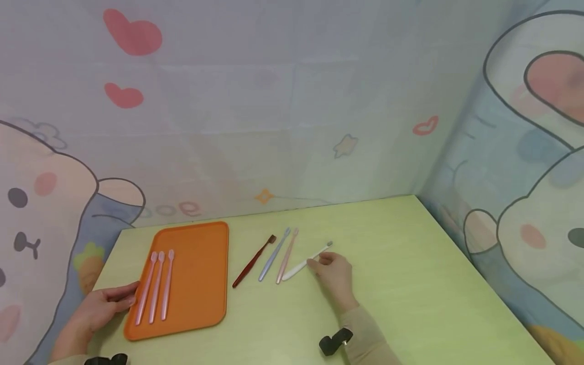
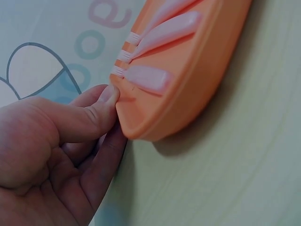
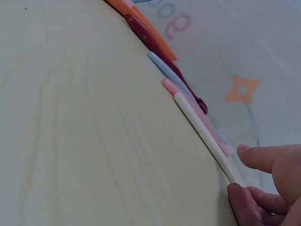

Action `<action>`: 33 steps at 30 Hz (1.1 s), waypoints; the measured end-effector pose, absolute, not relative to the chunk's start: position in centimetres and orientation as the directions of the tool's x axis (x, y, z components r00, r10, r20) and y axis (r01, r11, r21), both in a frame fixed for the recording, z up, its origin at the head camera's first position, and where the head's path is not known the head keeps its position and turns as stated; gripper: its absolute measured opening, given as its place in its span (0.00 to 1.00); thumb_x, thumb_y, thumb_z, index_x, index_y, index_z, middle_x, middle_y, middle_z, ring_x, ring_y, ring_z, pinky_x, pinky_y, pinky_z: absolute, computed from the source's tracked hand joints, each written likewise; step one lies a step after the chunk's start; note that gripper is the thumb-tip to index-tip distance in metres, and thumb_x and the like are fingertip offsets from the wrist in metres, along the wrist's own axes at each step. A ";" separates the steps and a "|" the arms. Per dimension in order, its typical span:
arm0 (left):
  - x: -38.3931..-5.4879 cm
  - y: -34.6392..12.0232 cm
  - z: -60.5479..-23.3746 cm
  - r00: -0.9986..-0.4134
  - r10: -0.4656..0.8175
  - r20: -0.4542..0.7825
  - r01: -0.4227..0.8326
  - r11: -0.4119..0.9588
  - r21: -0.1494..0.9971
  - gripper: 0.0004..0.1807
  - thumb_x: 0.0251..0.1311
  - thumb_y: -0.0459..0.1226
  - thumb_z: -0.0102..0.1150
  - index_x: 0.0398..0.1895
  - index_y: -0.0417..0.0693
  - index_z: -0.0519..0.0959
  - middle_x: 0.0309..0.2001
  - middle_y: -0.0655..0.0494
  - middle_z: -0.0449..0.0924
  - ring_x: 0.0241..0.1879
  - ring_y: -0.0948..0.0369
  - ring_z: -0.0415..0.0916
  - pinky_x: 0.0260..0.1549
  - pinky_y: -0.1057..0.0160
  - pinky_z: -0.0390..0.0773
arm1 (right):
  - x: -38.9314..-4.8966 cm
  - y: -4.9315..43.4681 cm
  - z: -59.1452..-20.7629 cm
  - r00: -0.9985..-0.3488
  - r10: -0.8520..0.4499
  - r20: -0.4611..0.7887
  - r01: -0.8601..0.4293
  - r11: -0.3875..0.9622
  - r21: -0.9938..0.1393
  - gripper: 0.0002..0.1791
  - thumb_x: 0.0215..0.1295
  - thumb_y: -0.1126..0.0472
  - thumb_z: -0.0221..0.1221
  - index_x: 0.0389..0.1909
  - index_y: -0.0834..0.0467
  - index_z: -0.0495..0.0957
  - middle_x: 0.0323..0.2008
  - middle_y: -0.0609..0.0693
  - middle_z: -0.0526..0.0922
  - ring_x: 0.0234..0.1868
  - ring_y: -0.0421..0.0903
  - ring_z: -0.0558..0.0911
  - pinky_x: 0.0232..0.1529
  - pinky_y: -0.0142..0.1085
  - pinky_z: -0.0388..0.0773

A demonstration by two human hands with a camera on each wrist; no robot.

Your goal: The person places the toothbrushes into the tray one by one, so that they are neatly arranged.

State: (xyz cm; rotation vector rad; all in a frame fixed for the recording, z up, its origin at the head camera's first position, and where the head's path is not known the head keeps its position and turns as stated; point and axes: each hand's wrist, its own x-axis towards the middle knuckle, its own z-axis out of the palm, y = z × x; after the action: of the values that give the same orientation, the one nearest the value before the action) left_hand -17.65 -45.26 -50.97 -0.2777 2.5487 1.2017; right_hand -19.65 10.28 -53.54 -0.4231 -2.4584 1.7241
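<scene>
A pair of plain beige sleeves (image 1: 370,337) with small, rounded black wrist fittings (image 1: 327,345)

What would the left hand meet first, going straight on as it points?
The orange tray, whose rim the left hand pinches; just beyond, probably the leftmost pink toothbrush, though depth is unclear.

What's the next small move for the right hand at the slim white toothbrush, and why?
Probably close the right hand on the slim white toothbrush before any lift: the right wrist view shows the thumb standing apart from the fingers, so the grip doesn't look firm.
</scene>
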 end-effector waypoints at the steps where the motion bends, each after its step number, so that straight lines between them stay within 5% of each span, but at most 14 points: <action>1: -17.6 -45.3 -50.9 -0.932 -0.048 -0.359 -0.308 0.627 0.716 0.38 0.73 0.48 0.68 0.76 0.36 0.67 0.74 0.30 0.67 0.76 0.28 0.54 0.69 0.29 0.63 | -19.6 10.1 -53.6 -0.954 0.293 -0.070 0.171 0.335 -0.927 0.28 0.65 0.52 0.76 0.58 0.66 0.84 0.50 0.58 0.88 0.45 0.53 0.87 0.49 0.45 0.87; 10: -18.2 -46.2 -51.7 -0.936 -0.043 -0.350 -0.298 0.624 0.722 0.44 0.63 0.56 0.74 0.74 0.40 0.73 0.71 0.34 0.73 0.75 0.31 0.60 0.67 0.32 0.67 | -19.9 8.9 -53.7 -0.939 0.337 -0.066 0.210 0.414 -0.885 0.33 0.59 0.45 0.78 0.56 0.65 0.83 0.47 0.57 0.86 0.45 0.54 0.84 0.48 0.49 0.84; 17: -17.9 -45.6 -51.2 -0.927 -0.060 -0.371 -0.328 0.606 0.724 0.40 0.70 0.50 0.71 0.76 0.38 0.67 0.74 0.31 0.66 0.76 0.27 0.52 0.69 0.28 0.60 | -20.1 8.5 -54.0 -0.936 0.350 -0.036 0.212 0.479 -0.852 0.35 0.56 0.43 0.79 0.53 0.65 0.83 0.47 0.58 0.87 0.44 0.54 0.85 0.46 0.50 0.85; 33: -17.3 -45.0 -50.8 -0.948 -0.052 -0.313 -0.269 0.651 0.709 0.36 0.73 0.47 0.68 0.74 0.34 0.69 0.72 0.31 0.71 0.75 0.29 0.57 0.69 0.31 0.64 | -20.3 8.8 -53.2 -0.952 0.293 -0.085 0.234 0.522 -0.820 0.29 0.56 0.53 0.75 0.55 0.67 0.83 0.48 0.59 0.87 0.42 0.54 0.85 0.43 0.49 0.86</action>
State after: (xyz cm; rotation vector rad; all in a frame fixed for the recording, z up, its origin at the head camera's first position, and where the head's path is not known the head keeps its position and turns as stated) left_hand -17.34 -45.04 -50.83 -0.2589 2.6061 1.1829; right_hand -20.30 8.85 -53.17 -0.4653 -2.6847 1.4318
